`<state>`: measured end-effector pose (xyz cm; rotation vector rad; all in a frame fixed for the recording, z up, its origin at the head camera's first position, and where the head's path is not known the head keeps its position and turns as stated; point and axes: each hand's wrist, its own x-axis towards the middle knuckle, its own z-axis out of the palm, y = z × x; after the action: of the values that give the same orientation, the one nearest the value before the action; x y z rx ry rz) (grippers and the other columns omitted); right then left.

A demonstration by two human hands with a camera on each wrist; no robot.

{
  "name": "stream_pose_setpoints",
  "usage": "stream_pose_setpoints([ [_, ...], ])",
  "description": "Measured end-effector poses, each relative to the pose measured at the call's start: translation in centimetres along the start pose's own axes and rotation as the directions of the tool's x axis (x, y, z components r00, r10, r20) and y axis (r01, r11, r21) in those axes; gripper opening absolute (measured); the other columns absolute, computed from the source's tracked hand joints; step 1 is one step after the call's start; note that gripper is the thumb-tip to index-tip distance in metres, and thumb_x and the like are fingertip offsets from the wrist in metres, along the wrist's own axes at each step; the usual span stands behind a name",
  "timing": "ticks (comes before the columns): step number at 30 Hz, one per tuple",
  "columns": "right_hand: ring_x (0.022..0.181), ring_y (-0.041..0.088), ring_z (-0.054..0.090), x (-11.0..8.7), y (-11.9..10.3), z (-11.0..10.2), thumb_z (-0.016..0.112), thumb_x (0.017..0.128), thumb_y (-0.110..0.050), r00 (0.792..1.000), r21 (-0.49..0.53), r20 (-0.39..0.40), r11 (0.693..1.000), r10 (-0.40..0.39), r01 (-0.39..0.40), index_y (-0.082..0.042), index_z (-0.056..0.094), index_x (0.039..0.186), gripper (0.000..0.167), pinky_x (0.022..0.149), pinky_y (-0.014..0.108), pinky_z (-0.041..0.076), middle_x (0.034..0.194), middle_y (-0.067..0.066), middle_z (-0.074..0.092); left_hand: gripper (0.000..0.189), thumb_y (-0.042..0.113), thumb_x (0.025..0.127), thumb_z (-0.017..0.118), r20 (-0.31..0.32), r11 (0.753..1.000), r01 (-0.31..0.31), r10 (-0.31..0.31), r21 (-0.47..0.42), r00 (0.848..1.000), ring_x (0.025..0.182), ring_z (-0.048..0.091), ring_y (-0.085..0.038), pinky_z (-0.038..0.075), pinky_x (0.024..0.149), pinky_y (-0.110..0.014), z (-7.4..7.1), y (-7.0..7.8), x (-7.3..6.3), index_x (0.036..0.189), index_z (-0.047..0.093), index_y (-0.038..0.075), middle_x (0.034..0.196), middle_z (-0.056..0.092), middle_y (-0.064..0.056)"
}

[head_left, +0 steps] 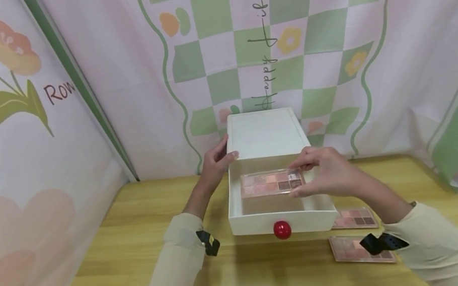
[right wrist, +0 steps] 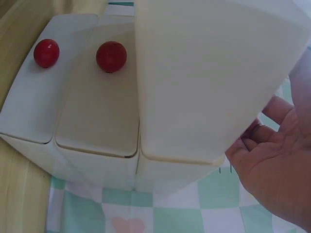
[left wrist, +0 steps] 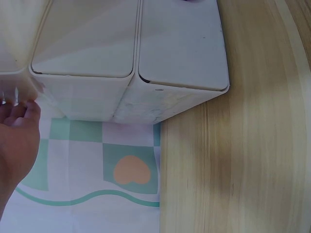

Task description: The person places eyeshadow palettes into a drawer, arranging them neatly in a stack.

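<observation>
A white drawer chest (head_left: 266, 131) stands against the back cloth, its top drawer (head_left: 254, 221) pulled out by a red knob side facing me. My left hand (head_left: 216, 165) holds the chest's left side, thumb at the front edge of the top. In the left wrist view that hand (left wrist: 17, 141) has its fingers bent against the chest wall. My right hand (head_left: 331, 173) pinches the right end of an eyeshadow palette (head_left: 264, 184) at the drawer's opening, thumb on the near edge and fingers on the far one. The drawer hides the palette in the right wrist view.
Two more eyeshadow palettes, a farther one (head_left: 355, 219) and a nearer one (head_left: 349, 249), lie on the wooden table (head_left: 111, 281) right of the drawer. Two lower drawers with red knobs (right wrist: 111, 57) are closed. Printed cloth (head_left: 222, 52) hangs behind and at both sides.
</observation>
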<state>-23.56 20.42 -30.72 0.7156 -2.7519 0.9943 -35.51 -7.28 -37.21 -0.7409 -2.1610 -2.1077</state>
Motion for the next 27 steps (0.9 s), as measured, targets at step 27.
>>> stream_pose_setpoints([
  [27,0.082,0.015,0.059,1.3,-1.1,2.5,0.094,0.066,-0.030,0.997,-0.127,0.068,0.991,-0.041,0.050,-0.005,0.077,0.108,0.052,0.066,0.021,0.049,0.091,-0.001,0.070,0.071,0.018,0.099,0.058,0.012,1.000,0.010,-0.010,0.001,1.000,0.155,0.032,-0.030,0.033,0.127,-0.039,0.1,0.3,-0.2,0.159,0.024,0.004,0.168,0.025,-0.014],
])
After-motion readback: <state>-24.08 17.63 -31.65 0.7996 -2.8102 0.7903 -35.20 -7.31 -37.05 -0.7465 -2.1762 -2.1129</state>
